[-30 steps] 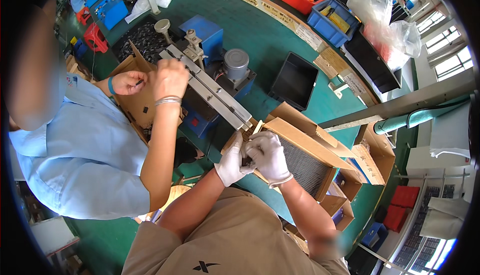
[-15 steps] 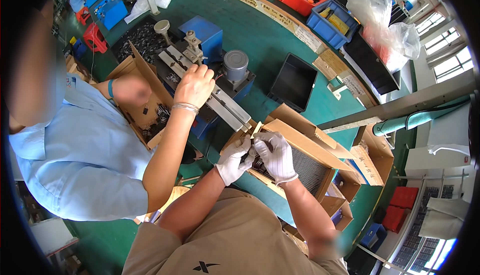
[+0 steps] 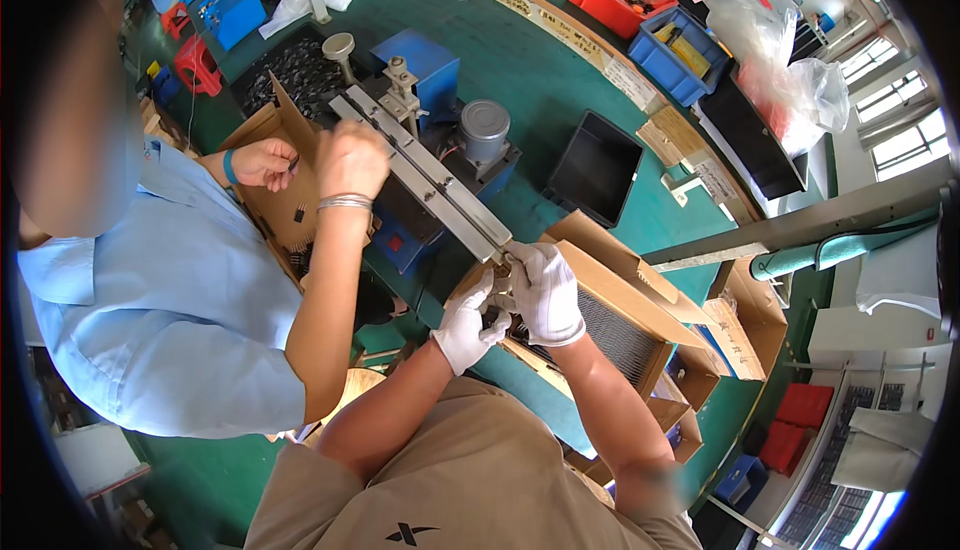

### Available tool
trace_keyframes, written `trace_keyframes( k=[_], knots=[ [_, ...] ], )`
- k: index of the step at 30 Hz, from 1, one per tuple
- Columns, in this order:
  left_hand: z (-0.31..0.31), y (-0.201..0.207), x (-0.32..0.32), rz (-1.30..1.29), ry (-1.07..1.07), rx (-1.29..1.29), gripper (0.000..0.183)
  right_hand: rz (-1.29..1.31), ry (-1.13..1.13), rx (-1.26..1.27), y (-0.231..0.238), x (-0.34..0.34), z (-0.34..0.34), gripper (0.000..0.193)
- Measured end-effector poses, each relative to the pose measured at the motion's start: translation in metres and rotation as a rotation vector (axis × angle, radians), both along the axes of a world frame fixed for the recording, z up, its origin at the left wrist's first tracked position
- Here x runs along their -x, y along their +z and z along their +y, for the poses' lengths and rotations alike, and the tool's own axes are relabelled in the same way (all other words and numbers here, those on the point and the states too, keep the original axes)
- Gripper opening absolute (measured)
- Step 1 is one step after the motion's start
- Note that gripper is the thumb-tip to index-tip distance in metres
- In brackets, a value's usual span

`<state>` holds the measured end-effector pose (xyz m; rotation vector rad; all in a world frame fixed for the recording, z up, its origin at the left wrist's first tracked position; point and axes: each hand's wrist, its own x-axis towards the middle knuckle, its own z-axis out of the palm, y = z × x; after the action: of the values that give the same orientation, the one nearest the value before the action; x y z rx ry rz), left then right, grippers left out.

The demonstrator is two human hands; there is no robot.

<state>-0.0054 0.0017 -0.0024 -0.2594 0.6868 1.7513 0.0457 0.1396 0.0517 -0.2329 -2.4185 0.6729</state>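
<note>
My left hand (image 3: 465, 330), in a white glove, is closed with curled fingers beside the lower end of a metal feed rail (image 3: 450, 202). My right hand (image 3: 546, 295), also gloved, is closed too, its fingertips at the rail's end. The two hands nearly meet, and whatever small things they hold is hidden by the fingers. Under and beside them stands an open cardboard box (image 3: 655, 370) with dense rows of thin dark metal parts (image 3: 612, 335). On the left, a co-worker's braceleted hand (image 3: 352, 162) is blurred near the rail; their other hand (image 3: 265, 164) pinches a small dark piece.
The rail belongs to a machine with a grey cylinder (image 3: 484, 130) and a blue housing (image 3: 420, 68). A black tray (image 3: 597, 165) lies on the green table. Red (image 3: 620, 5) and blue (image 3: 680, 55) bins stand at the back. The co-worker's cardboard box (image 3: 262, 212) holds small dark parts.
My right hand has risen to the rail's end, and a pale strip seen between my fingers is now out of sight. The co-worker's braceleted hand has moved left, away from the rail.
</note>
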Motion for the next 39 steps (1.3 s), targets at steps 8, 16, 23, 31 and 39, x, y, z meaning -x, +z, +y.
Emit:
trace_keyframes(
  k=[8,16,23,31,39],
  knots=[
    [0.002,0.025,0.003,-0.214,0.092,-0.035,0.058,-0.114,-0.017,0.062,0.005,0.014,-0.005,0.035],
    [0.002,0.012,0.002,-0.288,0.103,-0.184,0.061,-0.377,0.162,0.002,0.043,-0.030,-0.014,0.032],
    [0.009,0.037,0.001,-0.342,0.068,-0.071,0.053,-0.465,0.152,0.371,0.021,-0.037,0.007,0.027],
    [0.001,-0.003,0.003,-0.171,-0.066,-0.167,0.041,-0.097,-0.096,0.214,0.017,-0.007,0.006,0.009],
    [0.001,-0.003,0.000,-0.178,0.010,-0.103,0.048,0.081,-0.085,0.037,-0.005,0.010,-0.005,0.019]
  ],
)
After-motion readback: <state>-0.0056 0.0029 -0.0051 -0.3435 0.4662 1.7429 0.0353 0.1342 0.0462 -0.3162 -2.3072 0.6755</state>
